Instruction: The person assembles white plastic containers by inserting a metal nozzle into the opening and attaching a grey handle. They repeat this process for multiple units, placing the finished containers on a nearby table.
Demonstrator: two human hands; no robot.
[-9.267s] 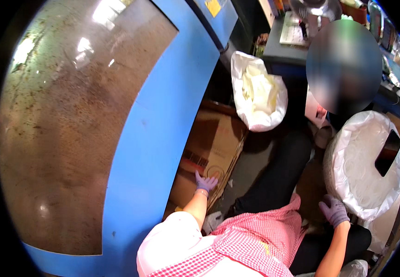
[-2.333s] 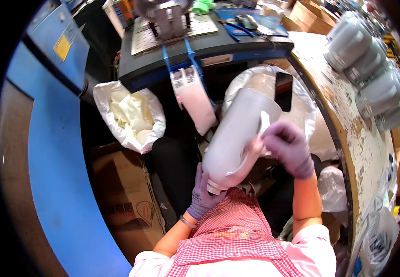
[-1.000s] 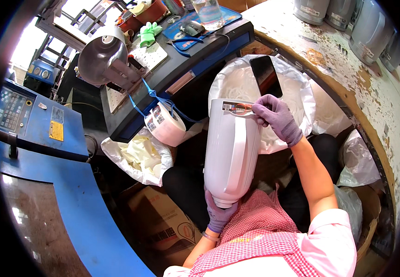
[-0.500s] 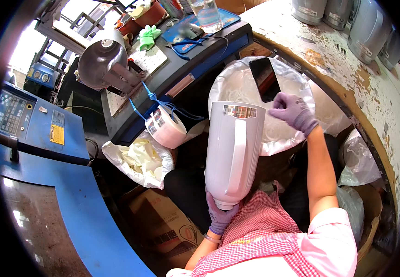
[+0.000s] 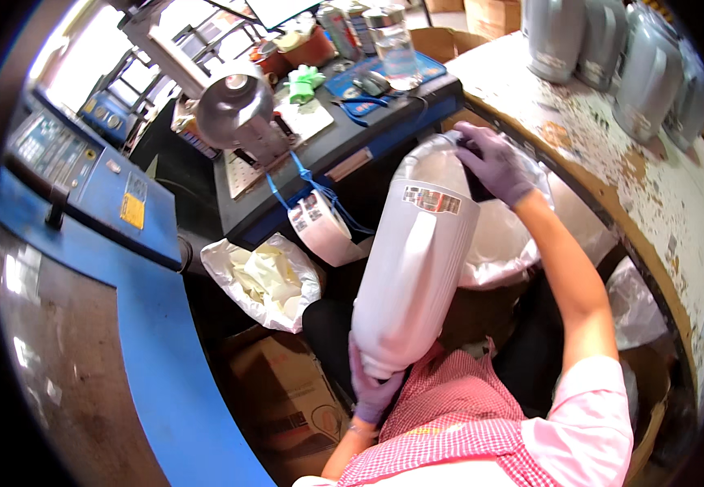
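A light grey plastic jug [image 5: 405, 276] with a side handle lies slanted across my lap, its narrow neck toward me. A shiny label [image 5: 431, 200] sits near its far end. My left hand [image 5: 372, 385], in a purple glove, grips the neck from below. My right hand [image 5: 494, 166], gloved alike, is beyond the far end with its fingers bent inward. What those fingers hold, if anything, I cannot make out. A dark phone [image 5: 475, 188] shows partly beneath that hand, over a white-lined bag [image 5: 494, 272] of clear plastic pieces.
On the right, several grey jugs [image 5: 648, 89] stand on a worn, curved table [image 5: 612, 178]. A label roll [image 5: 319, 231] hangs by blue cord from the dark bench [image 5: 246, 219]. Below it is a bag of pale scraps [image 5: 263, 280]. A blue machine [image 5: 157, 349] fills the left side.
My right hand has moved up and left, over the phone and close to the jug's far end. The jug leans a little more to the right. The whole view has shifted.
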